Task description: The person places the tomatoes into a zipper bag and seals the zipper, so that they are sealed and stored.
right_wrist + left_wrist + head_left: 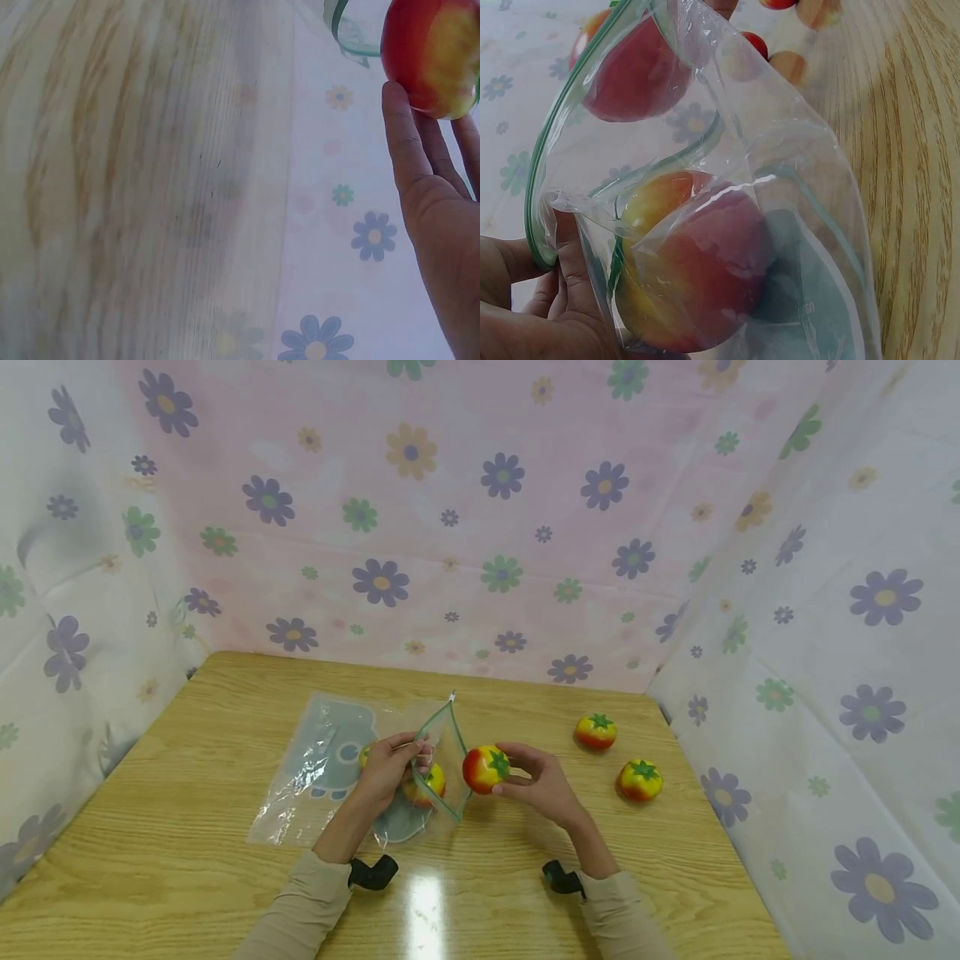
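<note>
My left hand [386, 768] pinches the green-edged rim of a clear zip bag [450, 735], whose mouth stands open toward the right. Inside the bag lies a red and yellow toy tomato [697, 262], seen through the plastic in the left wrist view, and a bit of another yellow one shows beside the left hand in the head view. My right hand [543, 785] holds a second toy tomato [485, 769] with a green leaf top between fingers and thumb, right at the bag's mouth. In the right wrist view, fingertips support this tomato [427, 60] from below.
Two more toy tomatoes, one farther back [596, 732] and one nearer [640, 780], sit on the wooden table [187, 860] at the right. The bag's printed part [330, 743] lies flat at the left. Flowered cloth [450, 527] surrounds the table at the back and sides.
</note>
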`<state>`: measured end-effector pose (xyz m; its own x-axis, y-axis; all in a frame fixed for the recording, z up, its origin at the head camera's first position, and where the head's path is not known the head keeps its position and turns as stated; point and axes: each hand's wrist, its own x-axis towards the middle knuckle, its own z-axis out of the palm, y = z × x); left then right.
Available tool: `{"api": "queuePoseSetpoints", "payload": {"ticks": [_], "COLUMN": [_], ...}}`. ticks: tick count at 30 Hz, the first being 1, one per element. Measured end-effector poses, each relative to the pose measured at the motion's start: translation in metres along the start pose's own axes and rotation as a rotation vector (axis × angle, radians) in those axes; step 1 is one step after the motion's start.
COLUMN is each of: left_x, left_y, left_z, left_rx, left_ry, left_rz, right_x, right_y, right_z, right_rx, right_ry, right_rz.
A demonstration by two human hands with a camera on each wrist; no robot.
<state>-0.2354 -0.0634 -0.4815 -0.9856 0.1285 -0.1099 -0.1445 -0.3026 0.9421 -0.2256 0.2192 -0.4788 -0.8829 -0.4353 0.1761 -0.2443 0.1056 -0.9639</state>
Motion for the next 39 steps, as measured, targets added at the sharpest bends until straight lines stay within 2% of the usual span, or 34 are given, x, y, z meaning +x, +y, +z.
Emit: {"api": "queuePoseSetpoints", "payload": {"ticks": [7,21,34,39], "left_x": [-0.001,-0.002,0.000,-0.001], "left_y": [0.001,0.000,-0.002,-0.001], "left_z": [0.000,0.000,0.001,0.002], "left_rx": [-0.015,0.003,-0.011,-0.021], "left_ry": [-0.023,-0.023,-0.027,-0.037], "left_rz": [0.001,0.002,0.023,0.005], "right_x": [0.004,0.008,0.011,0.012], "right_y": [-0.004,-0.002,0.006,0.006], "right_z": [0.010,0.026,0.031,0.035], "right_rx": [0.015,-0.006,-0.035,-0.058], "right_ry": [-0.015,-0.055,-0.118,-0.129], "right_rz": [-0.027,0.005,0.020,0.036]}}
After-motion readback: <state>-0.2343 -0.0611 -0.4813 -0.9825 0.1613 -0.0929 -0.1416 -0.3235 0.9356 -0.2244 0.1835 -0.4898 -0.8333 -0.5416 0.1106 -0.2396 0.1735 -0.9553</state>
